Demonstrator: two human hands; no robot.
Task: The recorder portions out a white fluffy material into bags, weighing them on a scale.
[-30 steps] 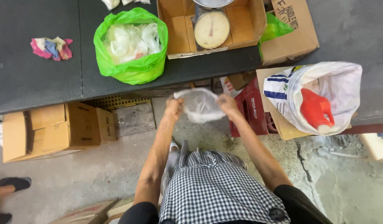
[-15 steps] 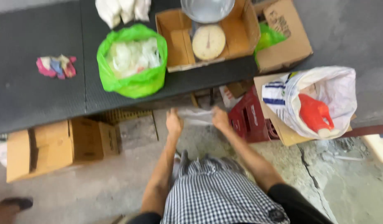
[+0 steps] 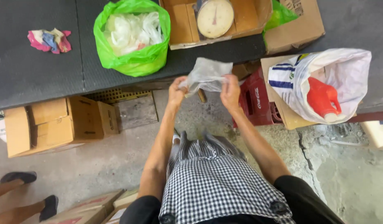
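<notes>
Clear bag (image 3: 208,74) now raised, between left hand (image 3: 177,92), right hand (image 3: 230,92)

Between my left hand (image 3: 176,92) and right hand (image 3: 230,92) I hold a bag (image 3: 206,75), just before the table (image 3: 42,74) edge. On the table, a rag (image 3: 49,40) lies far left; right of it stands a sack (image 3: 131,38) with bags in it, then a box (image 3: 187,25) with a scale (image 3: 215,17) in it. Under the table sits a carton (image 3: 54,122). Right of my hands stands a crate (image 3: 255,101), and beyond it a sack with a jug (image 3: 322,98) in it. Someone's feet (image 3: 30,191) are at far left.
</notes>
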